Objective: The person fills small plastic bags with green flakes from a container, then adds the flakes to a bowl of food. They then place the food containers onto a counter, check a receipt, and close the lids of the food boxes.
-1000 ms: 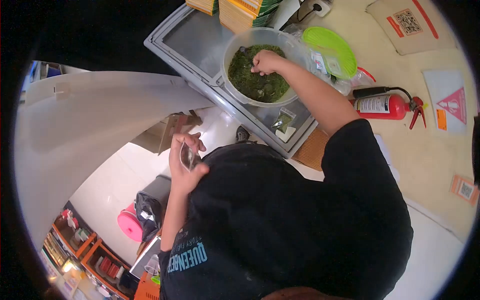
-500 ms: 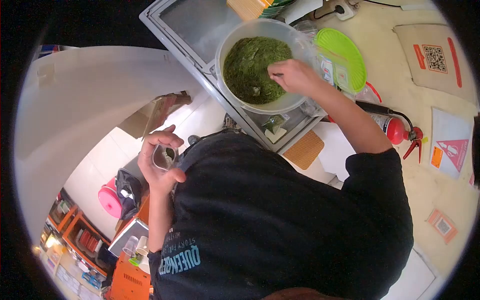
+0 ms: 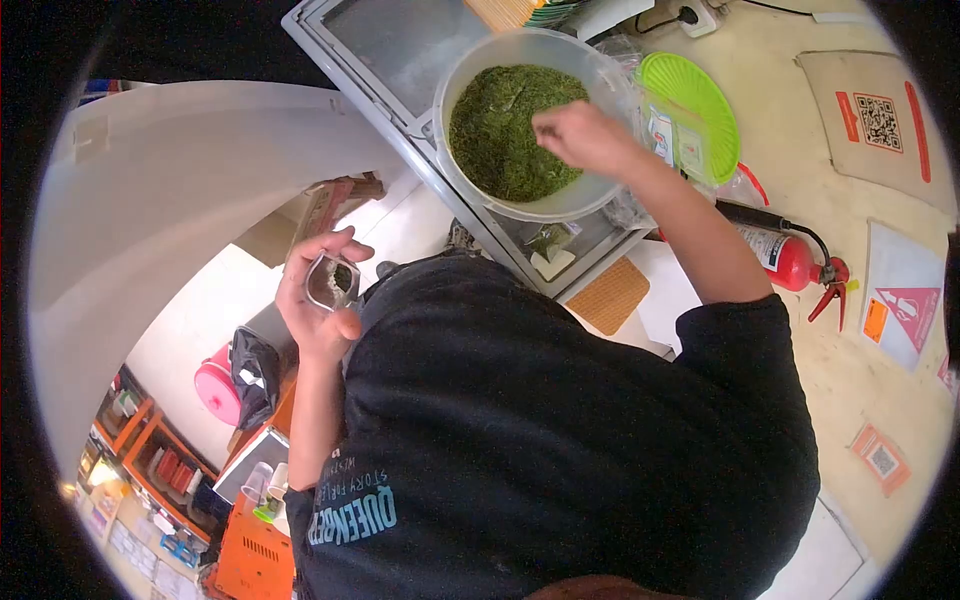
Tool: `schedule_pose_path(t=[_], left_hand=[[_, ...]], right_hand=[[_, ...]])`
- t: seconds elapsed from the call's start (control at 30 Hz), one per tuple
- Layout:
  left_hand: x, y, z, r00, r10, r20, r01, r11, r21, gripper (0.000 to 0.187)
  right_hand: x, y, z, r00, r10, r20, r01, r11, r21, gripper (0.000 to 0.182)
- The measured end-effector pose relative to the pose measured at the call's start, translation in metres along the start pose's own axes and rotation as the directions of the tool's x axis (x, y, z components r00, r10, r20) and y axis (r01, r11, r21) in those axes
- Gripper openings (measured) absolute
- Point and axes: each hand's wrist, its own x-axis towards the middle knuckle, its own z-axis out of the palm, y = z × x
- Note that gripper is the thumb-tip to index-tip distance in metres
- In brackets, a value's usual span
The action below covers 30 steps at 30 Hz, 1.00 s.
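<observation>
At the left, my left hand is curled round a small clear plastic pouch and holds its mouth open. Dark green and whitish matter shows inside. My right hand hangs over a large translucent tub, its fingers pinched together; what they grip is hidden. Finely chopped green leaves cover the tub's bottom. The tub stands on the glass lid of a chest freezer. Another clear pouch with green contents lies on the lid near the tub.
A bright green lid leans beside the tub with plastic packets. A red fire extinguisher is to the right. A brown woven mat lies near the freezer's corner. Orange crates stand at lower left.
My right hand has shifted slightly up over the green leaves, and the dark thing at its fingertips no longer shows. My left hand, with the pouch, has lowered and tilted a little.
</observation>
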Motion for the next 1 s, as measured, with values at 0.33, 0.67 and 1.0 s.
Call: schedule_pose_path(t=[0.33, 0.67, 1.0], left_hand=[[0.017, 0.006, 0.012, 0.995, 0.077, 0.062, -0.081, 0.995, 0.066, 0.109], [0.084, 0.050, 0.077, 0.900, 0.308, 0.310, -0.334, 0.942, 0.033, 0.068], [0.129, 0.044, 0.189, 0.899, 0.305, 0.314, -0.361, 0.922, 0.139, 0.051]], right_hand=[[-0.023, -0.023, -0.020, 0.933, 0.170, 0.318, -0.352, 0.618, 0.703, 0.016], [-0.064, -0.037, -0.057, 0.773, 0.634, -0.030, -0.039, 0.095, 0.995, 0.012], [-0.080, -0.128, -0.118, 0.385, 0.590, -0.709, 0.276, 0.660, 0.699, 0.007]])
